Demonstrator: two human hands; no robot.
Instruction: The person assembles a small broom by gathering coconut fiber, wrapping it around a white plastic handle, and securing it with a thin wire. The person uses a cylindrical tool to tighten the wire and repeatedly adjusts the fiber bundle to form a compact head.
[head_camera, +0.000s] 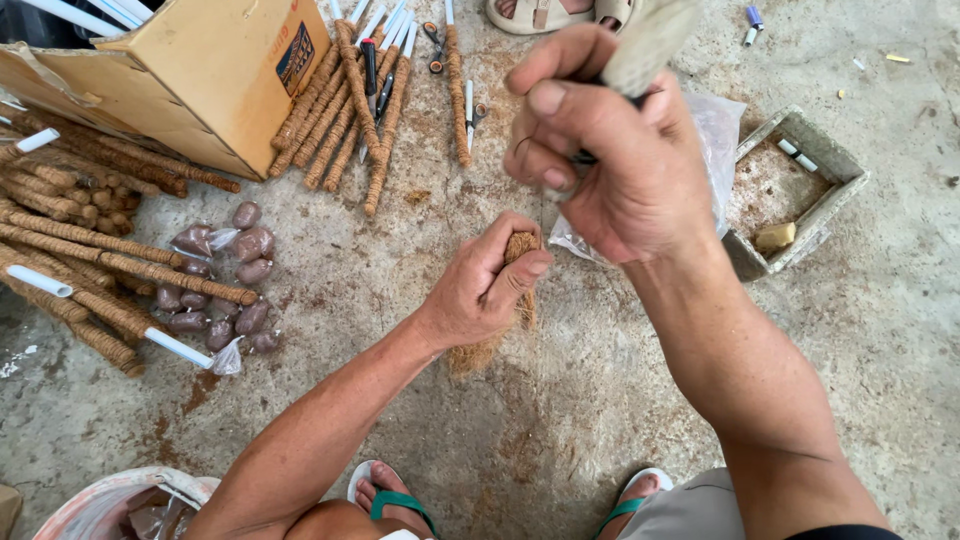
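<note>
Fibre wrapped by hand over concrete floor (600, 400).
Left hand (485, 290) clenches fibre bundle (520, 250); right hand (610, 150) pinches a tool (645, 45). Loose grip could unravel the fibre.

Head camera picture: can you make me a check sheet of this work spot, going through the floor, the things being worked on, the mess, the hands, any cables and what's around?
Surface: bare concrete floor, stained and dusty.
Job's things: a tuft of brown fibre; a dark-handled tool with a fuzzy wrapped end.
Clutter: fibre-wrapped sticks with white tube ends, scissors, a clear bag of small brown lumps, a loose clear plastic bag.
Hands: left hand grips the fibre tuft; right hand is closed on the tool, raised above it.
Cables: nothing seen.
Surroundings: cardboard box, shallow concrete tray, another person's sandalled foot, a bucket.
</note>
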